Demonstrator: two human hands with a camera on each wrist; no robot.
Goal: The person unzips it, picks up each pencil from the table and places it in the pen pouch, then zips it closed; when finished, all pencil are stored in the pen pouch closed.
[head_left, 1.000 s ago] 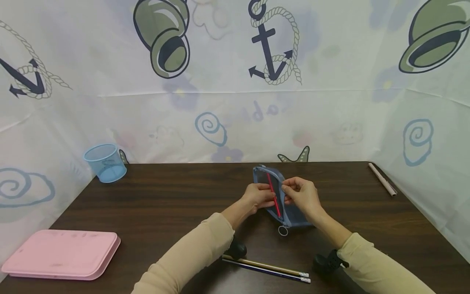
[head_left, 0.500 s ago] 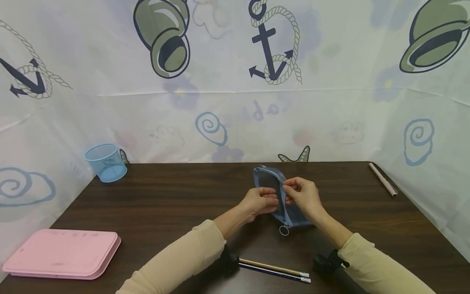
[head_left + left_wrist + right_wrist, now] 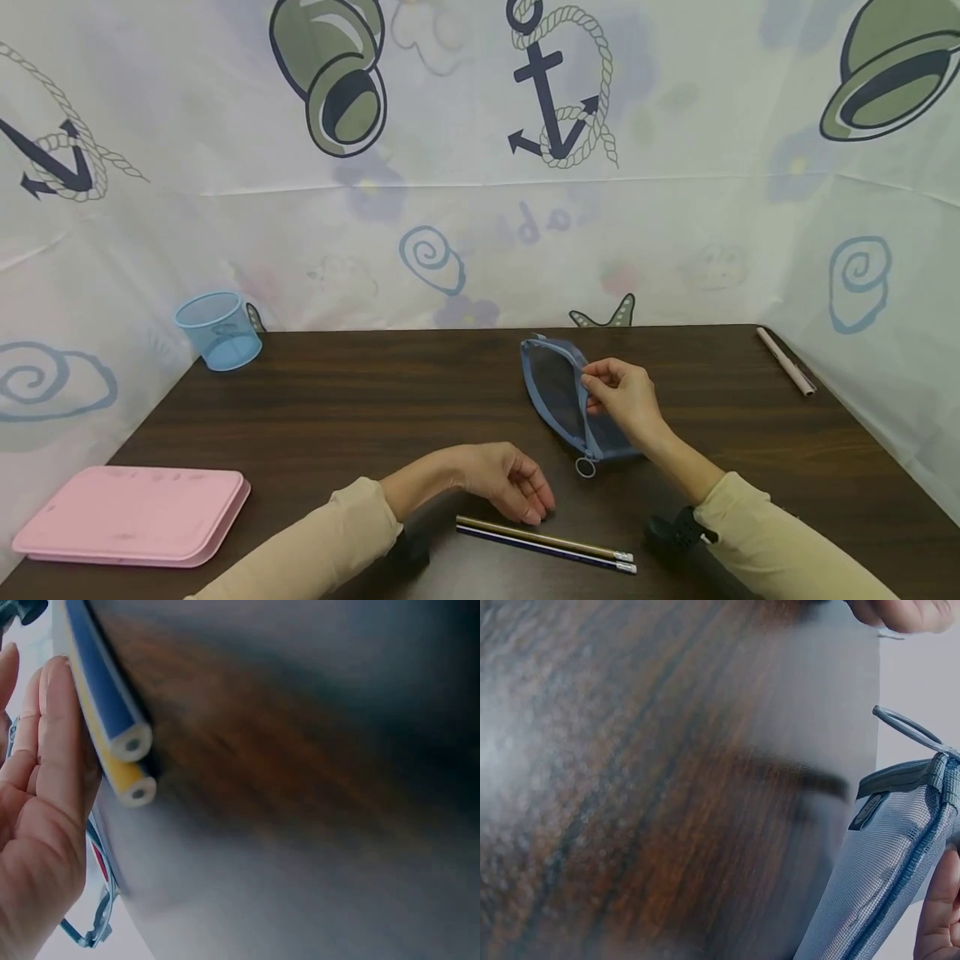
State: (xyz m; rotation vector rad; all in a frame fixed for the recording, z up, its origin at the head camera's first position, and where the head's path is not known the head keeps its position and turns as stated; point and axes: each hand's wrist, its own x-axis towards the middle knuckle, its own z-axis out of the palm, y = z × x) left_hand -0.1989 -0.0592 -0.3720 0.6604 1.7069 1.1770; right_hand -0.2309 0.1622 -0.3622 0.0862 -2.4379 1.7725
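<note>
on woodgrain table [image 3: 360,408] by printed backdrop [image 3: 675,225]: right hand [image 3: 624,402] pinches pouch [image 3: 553,390]; left hand [image 3: 510,483] relaxed near pencils [image 3: 547,539].

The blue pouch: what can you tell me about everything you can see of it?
The blue pouch looks like soft mesh fabric, with darker blue edging that looks like zip tape, a thin ring at its near end and a small dark tab. Its mouth gapes toward the left of the head view. The right hand pinches one edge of the mouth. It seems to rest on the brown table, right of centre. Something red seems to show inside.
</note>
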